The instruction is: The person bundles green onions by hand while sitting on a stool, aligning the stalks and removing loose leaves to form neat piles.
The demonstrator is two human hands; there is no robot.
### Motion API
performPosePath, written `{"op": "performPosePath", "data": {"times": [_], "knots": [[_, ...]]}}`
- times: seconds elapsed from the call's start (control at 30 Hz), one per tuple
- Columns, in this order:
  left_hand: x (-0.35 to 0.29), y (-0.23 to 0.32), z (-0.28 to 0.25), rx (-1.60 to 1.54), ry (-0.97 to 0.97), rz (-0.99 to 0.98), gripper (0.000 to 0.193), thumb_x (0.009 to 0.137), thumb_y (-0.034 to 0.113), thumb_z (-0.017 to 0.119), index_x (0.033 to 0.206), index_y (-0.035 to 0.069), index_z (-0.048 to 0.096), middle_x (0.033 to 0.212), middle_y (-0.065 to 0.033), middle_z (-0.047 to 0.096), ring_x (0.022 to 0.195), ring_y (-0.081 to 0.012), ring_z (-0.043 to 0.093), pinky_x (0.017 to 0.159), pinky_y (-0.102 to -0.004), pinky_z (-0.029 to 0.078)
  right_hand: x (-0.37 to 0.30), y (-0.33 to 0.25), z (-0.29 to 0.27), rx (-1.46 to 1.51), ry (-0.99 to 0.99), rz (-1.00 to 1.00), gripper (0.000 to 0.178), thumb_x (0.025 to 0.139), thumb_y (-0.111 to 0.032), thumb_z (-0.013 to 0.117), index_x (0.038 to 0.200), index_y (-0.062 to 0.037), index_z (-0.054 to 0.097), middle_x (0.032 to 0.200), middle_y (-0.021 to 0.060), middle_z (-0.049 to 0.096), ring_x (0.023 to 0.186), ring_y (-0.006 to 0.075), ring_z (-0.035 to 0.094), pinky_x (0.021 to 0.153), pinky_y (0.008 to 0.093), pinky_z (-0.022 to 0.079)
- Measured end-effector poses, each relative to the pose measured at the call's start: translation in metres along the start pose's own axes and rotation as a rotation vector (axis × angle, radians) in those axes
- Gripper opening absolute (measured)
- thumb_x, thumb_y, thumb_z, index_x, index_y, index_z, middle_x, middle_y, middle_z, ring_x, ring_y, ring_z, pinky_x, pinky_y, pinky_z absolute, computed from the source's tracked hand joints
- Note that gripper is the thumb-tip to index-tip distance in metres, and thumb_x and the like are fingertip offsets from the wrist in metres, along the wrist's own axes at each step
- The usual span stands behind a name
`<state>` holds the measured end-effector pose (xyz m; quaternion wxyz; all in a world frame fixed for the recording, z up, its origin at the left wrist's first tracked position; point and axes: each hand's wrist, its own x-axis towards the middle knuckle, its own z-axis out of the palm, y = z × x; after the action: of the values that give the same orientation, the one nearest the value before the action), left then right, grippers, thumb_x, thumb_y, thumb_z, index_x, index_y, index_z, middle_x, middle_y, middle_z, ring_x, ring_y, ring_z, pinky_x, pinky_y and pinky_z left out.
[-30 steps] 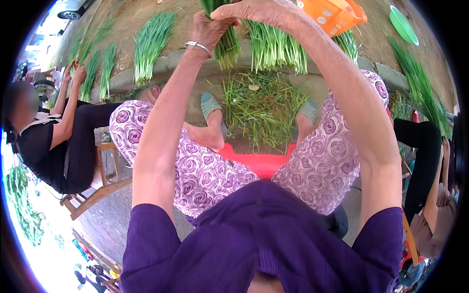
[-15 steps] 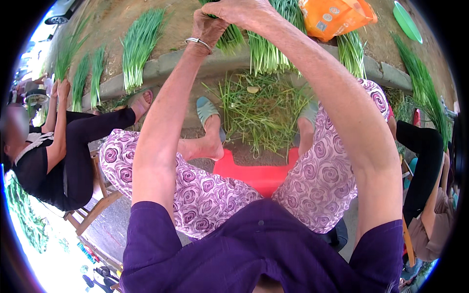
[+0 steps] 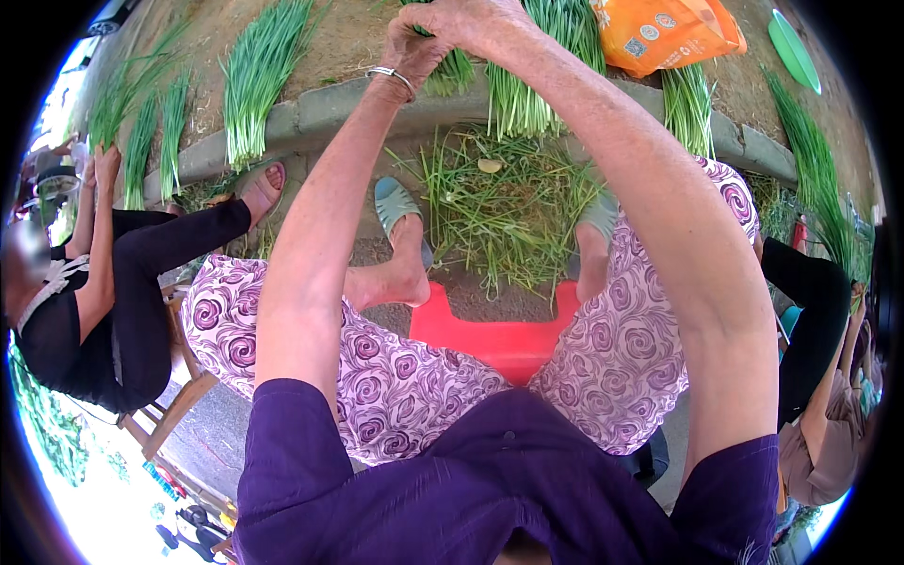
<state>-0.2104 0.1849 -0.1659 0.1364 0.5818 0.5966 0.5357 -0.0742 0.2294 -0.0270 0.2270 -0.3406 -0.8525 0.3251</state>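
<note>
Both my arms stretch forward, and the hands meet at the top edge of the view. My left hand is closed around a bunch of green chives, only a bit of which shows between the hands. My right hand lies over the left one with its fingers bent in at the same bunch; its fingertips are partly cut off by the frame. Just below the hands, more chives rest over the curb. A larger pile of chives lies right of them.
Loose trimmed leaves cover the ground between my feet, before a red plastic stool. An orange bag and a green basin stand beyond the curb. People sit on both sides; the left one's hands hold chives.
My hands stay together and sit slightly further right in the picture. The whole view has shifted a little. The left neighbour's hands appear slightly further left.
</note>
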Motion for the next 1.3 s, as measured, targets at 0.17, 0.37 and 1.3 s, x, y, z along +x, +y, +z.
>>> {"op": "performPosePath", "data": {"times": [0.17,0.37,1.3], "knots": [[0.008,0.014,0.011,-0.255,0.028,-0.136,0.017,0.078,0.011,0.073,0.092,0.005,0.065,0.087,0.0003,0.066,0.081,-0.0104,0.06,0.07,-0.0284,0.051,0.005,-0.004,-0.018,-0.012,-0.007,0.017,0.048,0.057,-0.029,0.072,0.086,0.008,0.064,0.087,0.0277,0.064,0.088,0.0406,0.063,0.077,0.0428,0.052],[-0.009,-0.012,0.014,-0.364,0.068,-0.234,0.025,0.075,0.009,0.075,0.097,0.003,0.065,0.097,-0.0018,0.066,0.088,-0.0077,0.058,0.077,-0.027,0.05,0.014,0.009,0.009,0.009,0.07,-0.05,0.042,0.062,-0.025,0.068,0.088,0.0075,0.064,0.088,0.0287,0.064,0.09,0.0412,0.062,0.08,0.0435,0.051],[-0.004,0.005,0.011,-0.442,0.04,-0.25,0.013,0.081,0.011,0.068,0.091,0.005,0.067,0.086,-0.0036,0.068,0.079,-0.0101,0.061,0.07,-0.0281,0.051,0.013,-0.004,0.003,-0.064,0.088,-0.082,0.043,0.067,-0.024,0.071,0.095,0.0062,0.06,0.094,0.0291,0.063,0.096,0.0415,0.06,0.083,0.0454,0.05]]}}
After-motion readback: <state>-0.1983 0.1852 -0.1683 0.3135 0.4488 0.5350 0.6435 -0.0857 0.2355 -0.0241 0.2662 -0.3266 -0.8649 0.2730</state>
